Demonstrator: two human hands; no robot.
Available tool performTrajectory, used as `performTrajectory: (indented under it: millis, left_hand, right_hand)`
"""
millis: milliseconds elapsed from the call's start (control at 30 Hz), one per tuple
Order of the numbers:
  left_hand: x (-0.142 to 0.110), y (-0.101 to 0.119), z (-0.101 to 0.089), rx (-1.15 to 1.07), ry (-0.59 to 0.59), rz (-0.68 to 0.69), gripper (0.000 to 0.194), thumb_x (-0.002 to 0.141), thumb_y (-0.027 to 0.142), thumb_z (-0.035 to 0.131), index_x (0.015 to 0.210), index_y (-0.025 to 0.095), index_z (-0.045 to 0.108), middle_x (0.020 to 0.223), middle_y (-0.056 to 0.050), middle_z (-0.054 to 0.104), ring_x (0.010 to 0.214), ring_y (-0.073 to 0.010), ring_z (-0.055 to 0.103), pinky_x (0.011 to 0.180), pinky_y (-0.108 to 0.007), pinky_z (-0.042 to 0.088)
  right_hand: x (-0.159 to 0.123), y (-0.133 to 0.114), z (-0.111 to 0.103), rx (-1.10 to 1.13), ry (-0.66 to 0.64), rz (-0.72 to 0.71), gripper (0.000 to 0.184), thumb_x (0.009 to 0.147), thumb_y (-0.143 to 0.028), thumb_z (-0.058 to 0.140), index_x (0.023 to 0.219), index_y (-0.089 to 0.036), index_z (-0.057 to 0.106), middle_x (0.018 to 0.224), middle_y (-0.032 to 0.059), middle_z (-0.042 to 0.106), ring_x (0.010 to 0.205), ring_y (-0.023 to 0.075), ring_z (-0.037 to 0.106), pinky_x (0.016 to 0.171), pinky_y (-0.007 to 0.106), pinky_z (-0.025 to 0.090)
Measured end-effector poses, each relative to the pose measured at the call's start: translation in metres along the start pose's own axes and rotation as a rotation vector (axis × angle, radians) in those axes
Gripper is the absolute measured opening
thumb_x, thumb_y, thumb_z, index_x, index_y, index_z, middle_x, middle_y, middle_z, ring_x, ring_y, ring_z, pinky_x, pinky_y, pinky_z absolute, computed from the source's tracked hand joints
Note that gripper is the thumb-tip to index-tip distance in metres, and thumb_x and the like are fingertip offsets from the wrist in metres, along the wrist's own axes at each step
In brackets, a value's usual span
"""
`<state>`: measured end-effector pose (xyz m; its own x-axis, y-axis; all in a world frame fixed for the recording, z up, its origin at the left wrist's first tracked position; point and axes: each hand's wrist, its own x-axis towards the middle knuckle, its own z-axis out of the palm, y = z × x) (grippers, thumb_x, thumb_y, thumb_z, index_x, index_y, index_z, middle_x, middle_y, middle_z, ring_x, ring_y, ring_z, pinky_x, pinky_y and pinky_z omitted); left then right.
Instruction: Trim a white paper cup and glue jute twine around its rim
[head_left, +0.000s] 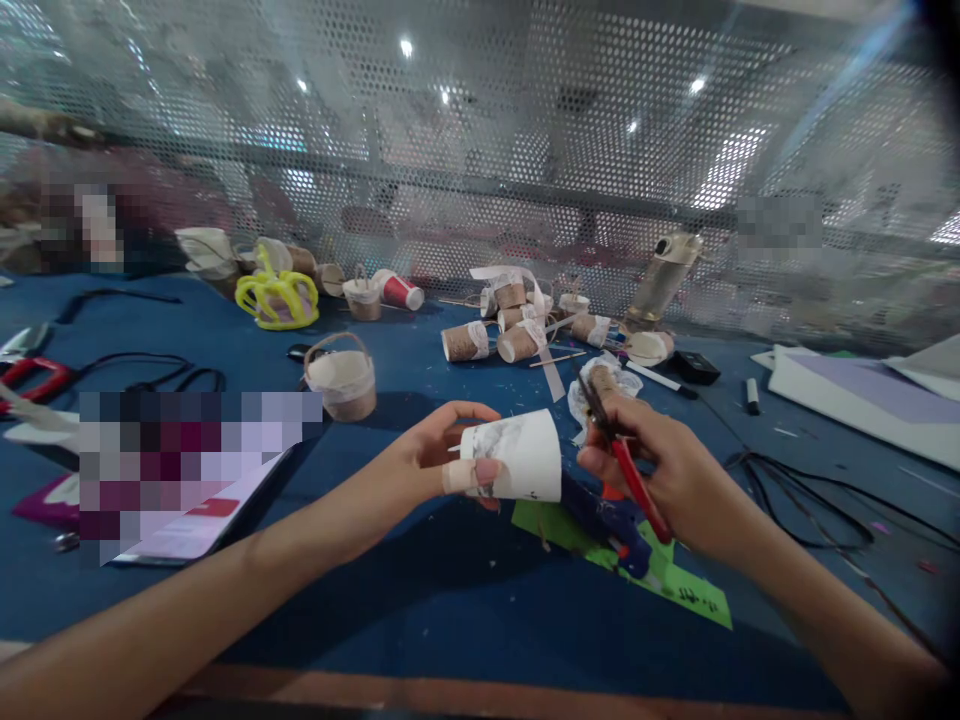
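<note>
- perforated metal panel [480,130] stands behind a blue table [420,620].
- left hand [446,460] curls around a white paper cup [525,455] with grey markings, tipped on its side above the middle of the table.
- right hand [649,450] is closed around a red-handled tool [637,490], its dark tip to the right of the cup.
- blue glue gun [634,555] lies on green paper [701,597], below the right hand.
- small handled basket [346,385] stands left of the cup.
</note>
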<state>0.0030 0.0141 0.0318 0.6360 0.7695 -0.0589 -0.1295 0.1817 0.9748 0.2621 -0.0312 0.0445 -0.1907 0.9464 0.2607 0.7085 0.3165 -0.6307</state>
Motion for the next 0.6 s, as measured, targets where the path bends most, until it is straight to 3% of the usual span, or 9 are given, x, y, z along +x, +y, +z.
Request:
performTrajectory:
  millis: [133,233,433,600]
  left_hand:
    - [-0.002,0.001,0.0,-0.026,0.038,0.023,0.061,0.072,0.019,0.085,0.127,0.028,0.062,0.123,-0.003,0.069,0.108,-0.0211,0.064,0.085,-0.027,0.055]
    - [-0.002,0.002,0.0,-0.027,0.061,0.038,0.062,0.067,0.017,0.087,0.125,0.026,0.065,0.128,-0.004,0.07,0.12,-0.0265,0.061,0.094,-0.031,0.051]
    - [-0.002,0.002,0.004,0.04,0.089,0.069,0.056,0.068,0.023,0.087,0.119,0.022,0.062,0.115,-0.005,0.072,0.106,-0.0236,0.066,0.09,-0.03,0.051]
    - [-0.002,-0.001,0.005,0.061,0.06,0.1,0.064,0.067,0.019,0.088,0.121,0.025,0.055,0.11,-0.001,0.067,0.103,-0.0201,0.065,0.083,-0.027,0.054]
  right_hand:
    - [-0.005,-0.005,0.004,-0.232,0.033,-0.123,0.028,0.092,-0.047,0.058,0.082,-0.024,0.044,0.076,0.0001,0.054,0.064,0.0163,0.048,0.057,0.028,0.039]
    - [-0.005,-0.007,0.007,-0.328,0.065,-0.183,0.032,0.091,-0.049,0.059,0.082,-0.024,0.041,0.076,-0.0002,0.051,0.062,0.0161,0.045,0.056,0.028,0.036]
    - [-0.008,-0.003,0.016,-0.337,0.051,-0.2,0.035,0.09,-0.05,0.061,0.084,-0.024,0.039,0.081,0.0003,0.05,0.066,0.0169,0.046,0.061,0.03,0.037]
    - [-0.012,-0.002,0.02,-0.371,0.068,-0.193,0.034,0.09,-0.051,0.06,0.087,-0.023,0.041,0.084,0.0009,0.05,0.069,0.0181,0.048,0.063,0.031,0.038]
